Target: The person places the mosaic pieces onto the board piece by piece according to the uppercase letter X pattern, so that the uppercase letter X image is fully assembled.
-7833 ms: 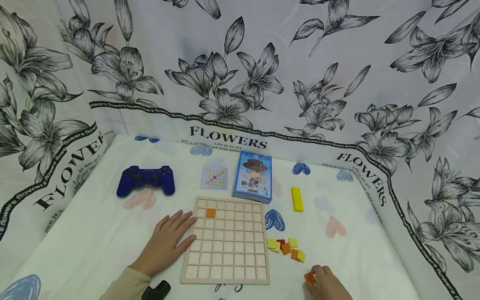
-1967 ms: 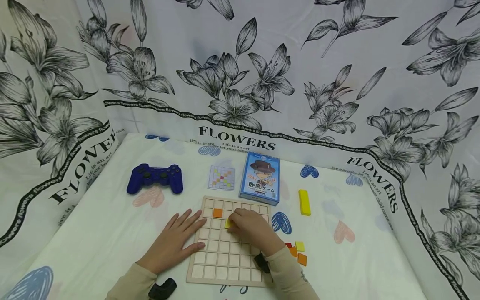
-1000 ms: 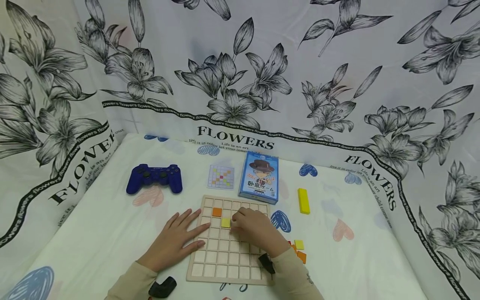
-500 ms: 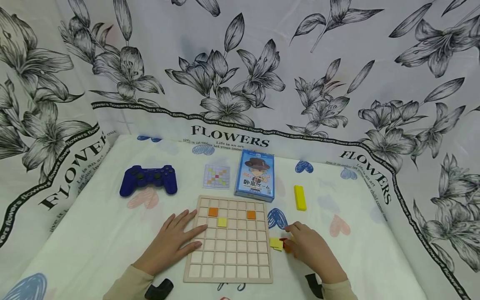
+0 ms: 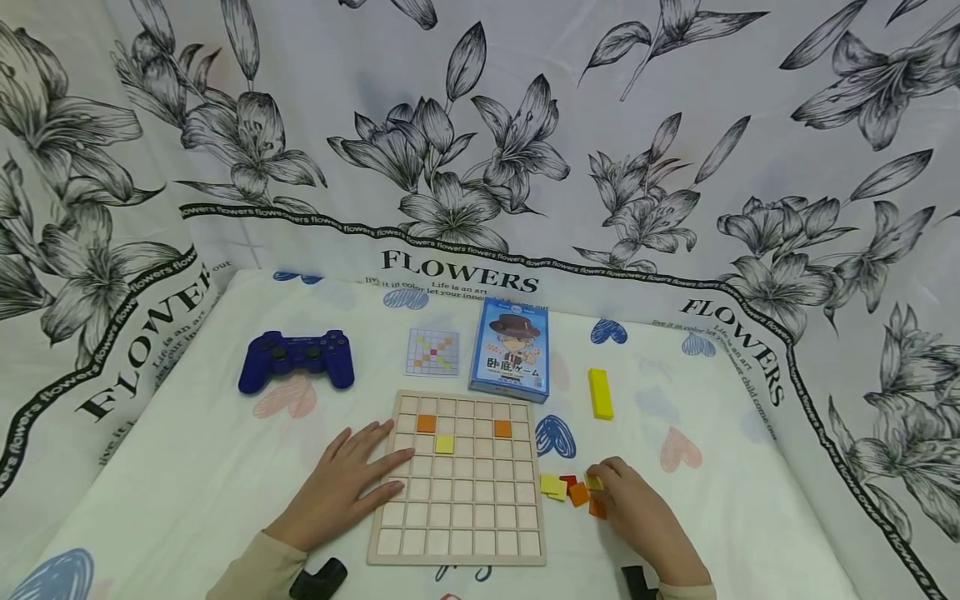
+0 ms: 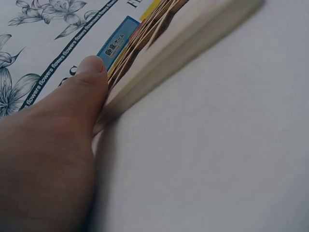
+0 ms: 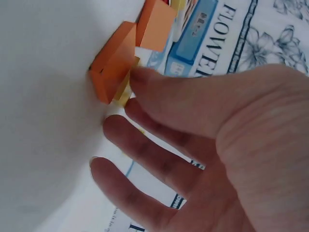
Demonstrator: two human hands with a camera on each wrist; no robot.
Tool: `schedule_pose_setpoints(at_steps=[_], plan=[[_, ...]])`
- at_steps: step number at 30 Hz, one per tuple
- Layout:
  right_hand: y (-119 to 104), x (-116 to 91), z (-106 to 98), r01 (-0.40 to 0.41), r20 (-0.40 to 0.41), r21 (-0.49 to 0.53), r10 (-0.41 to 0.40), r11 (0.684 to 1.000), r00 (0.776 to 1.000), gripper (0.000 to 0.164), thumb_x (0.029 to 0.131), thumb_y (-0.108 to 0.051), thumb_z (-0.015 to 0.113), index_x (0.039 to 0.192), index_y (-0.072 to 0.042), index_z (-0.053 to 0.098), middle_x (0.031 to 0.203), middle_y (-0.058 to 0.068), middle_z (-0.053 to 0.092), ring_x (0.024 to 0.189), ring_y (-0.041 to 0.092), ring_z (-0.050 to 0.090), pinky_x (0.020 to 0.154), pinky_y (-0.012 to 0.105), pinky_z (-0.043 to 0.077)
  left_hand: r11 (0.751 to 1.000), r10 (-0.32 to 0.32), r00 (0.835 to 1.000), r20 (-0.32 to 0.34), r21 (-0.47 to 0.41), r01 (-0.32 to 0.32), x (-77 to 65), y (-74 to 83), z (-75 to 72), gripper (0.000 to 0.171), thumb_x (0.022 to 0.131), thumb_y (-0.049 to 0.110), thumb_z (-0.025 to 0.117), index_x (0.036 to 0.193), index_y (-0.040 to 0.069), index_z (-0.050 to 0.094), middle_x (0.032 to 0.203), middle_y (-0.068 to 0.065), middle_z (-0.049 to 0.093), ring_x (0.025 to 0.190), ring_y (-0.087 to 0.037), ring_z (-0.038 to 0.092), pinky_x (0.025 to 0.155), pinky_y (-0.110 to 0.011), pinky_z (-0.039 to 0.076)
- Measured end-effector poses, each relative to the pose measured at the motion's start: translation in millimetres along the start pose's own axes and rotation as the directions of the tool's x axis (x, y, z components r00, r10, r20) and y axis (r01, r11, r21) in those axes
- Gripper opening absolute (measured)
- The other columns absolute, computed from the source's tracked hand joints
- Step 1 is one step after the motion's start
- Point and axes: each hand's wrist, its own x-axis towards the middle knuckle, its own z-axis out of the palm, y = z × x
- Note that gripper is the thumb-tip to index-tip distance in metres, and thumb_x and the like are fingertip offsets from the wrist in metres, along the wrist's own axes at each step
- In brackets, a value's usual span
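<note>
A wooden grid board lies on the cloth with two orange tiles, left and right, in one upper row. A yellow tile sits one row lower. My left hand rests with spread, straight fingers on the board's left edge; its thumb shows in the left wrist view. Right of the board, my right hand pinches a yellow tile between thumb and index finger. Beside it lie loose tiles: yellow, red and orange.
Behind the board stand a pattern card with coloured squares and a blue game box. A dark blue game controller lies at the back left. A yellow block lies at the back right.
My right hand left the board for the loose tiles and now pinches a yellow one. Since the oldest frame, a yellow and a second orange tile appeared on the board. My left hand stayed there.
</note>
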Motion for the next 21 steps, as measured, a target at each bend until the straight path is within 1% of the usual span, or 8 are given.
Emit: schedule_pose_setpoints(at_steps=[3, 7, 9, 12, 16, 18, 21], plan=[[2.7, 0.8, 1.5, 0.014, -0.032, 0.001, -0.014, 1.0, 0.999, 0.028, 0.081, -0.007, 0.076, 0.104, -0.019, 0.069, 0.105, -0.004, 0.062, 0.089, 0.011, 0.058, 0.085, 0.034, 0.057, 1.0, 0.01, 1.0, -0.013, 0.006, -0.01, -0.5, -0.3, -0.2, 0.048, 0.092, 0.052, 0.055, 0.138, 0.037, 0.051, 0.152, -0.007, 0.038, 0.137, -0.031, 0.036, 0.112, -0.053, 0.02], [6.8, 2.4, 3.1, 0.052, -0.066, -0.009, -0.052, 0.999, 0.996, 0.028, 0.08, -0.007, 0.076, 0.103, -0.019, 0.068, 0.103, -0.006, 0.062, 0.088, 0.01, 0.058, 0.083, 0.033, 0.057, 1.0, 0.02, 1.0, -0.021, -0.001, -0.02, -0.4, -0.7, -0.7, 0.047, 0.093, 0.05, 0.055, 0.138, 0.036, 0.052, 0.152, -0.008, 0.038, 0.137, -0.031, 0.037, 0.112, -0.053, 0.02], [7.9, 3.7, 2.8, 0.065, -0.072, -0.017, -0.067, 0.998, 0.995, 0.028, 0.08, -0.008, 0.077, 0.104, -0.018, 0.067, 0.102, -0.006, 0.062, 0.087, 0.01, 0.059, 0.083, 0.033, 0.057, 1.0, 0.015, 1.0, -0.017, -0.006, -0.015, -0.2, -0.7, -0.8, 0.048, 0.093, 0.051, 0.055, 0.138, 0.036, 0.051, 0.152, -0.007, 0.037, 0.137, -0.031, 0.036, 0.112, -0.053, 0.019], [6.5, 7.0, 0.4, 0.062, -0.069, -0.033, -0.064, 0.998, 0.996, 0.028, 0.08, -0.013, 0.077, 0.105, -0.019, 0.065, 0.102, -0.007, 0.063, 0.086, 0.009, 0.059, 0.083, 0.032, 0.057, 1.0, 0.008, 1.0, -0.015, -0.008, -0.008, -0.1, -0.5, -0.7, 0.048, 0.093, 0.052, 0.055, 0.138, 0.036, 0.051, 0.152, -0.007, 0.037, 0.137, -0.03, 0.036, 0.113, -0.053, 0.019], [-2.8, 13.1, -8.5, 0.064, -0.068, -0.048, -0.068, 0.997, 0.995, 0.03, 0.08, -0.019, 0.078, 0.107, -0.021, 0.064, 0.1, -0.008, 0.062, 0.08, 0.006, 0.056, 0.079, 0.027, 0.057, 1.0, -0.001, 1.0, -0.016, 0.0, 0.001, 0.1, 0.0, 0.0, 0.048, 0.092, 0.053, 0.054, 0.137, 0.035, 0.052, 0.151, -0.006, 0.038, 0.137, -0.029, 0.036, 0.112, -0.052, 0.02], [-10.7, 16.9, -14.2, 0.092, -0.079, -0.057, -0.097, 0.994, 0.992, 0.031, 0.08, -0.021, 0.078, 0.107, -0.021, 0.064, 0.1, -0.008, 0.062, 0.079, 0.005, 0.055, 0.078, 0.025, 0.057, 1.0, -0.01, 1.0, -0.014, 0.006, 0.01, 0.1, 0.1, 0.4, 0.05, 0.092, 0.054, 0.054, 0.138, 0.033, 0.052, 0.151, -0.005, 0.039, 0.137, -0.029, 0.036, 0.113, -0.052, 0.02], [-25.1, 24.1, -21.0, 0.182, -0.101, -0.09, -0.191, 0.979, 0.976, 0.032, 0.08, -0.019, 0.079, 0.108, -0.02, 0.063, 0.1, -0.008, 0.062, 0.078, 0.005, 0.056, 0.077, 0.023, 0.057, 0.999, -0.034, 0.999, -0.009, 0.002, 0.034, 0.3, 0.2, -0.3, 0.057, 0.091, 0.056, 0.054, 0.139, 0.027, 0.051, 0.151, -0.004, 0.039, 0.139, -0.027, 0.035, 0.115, -0.05, 0.019]])
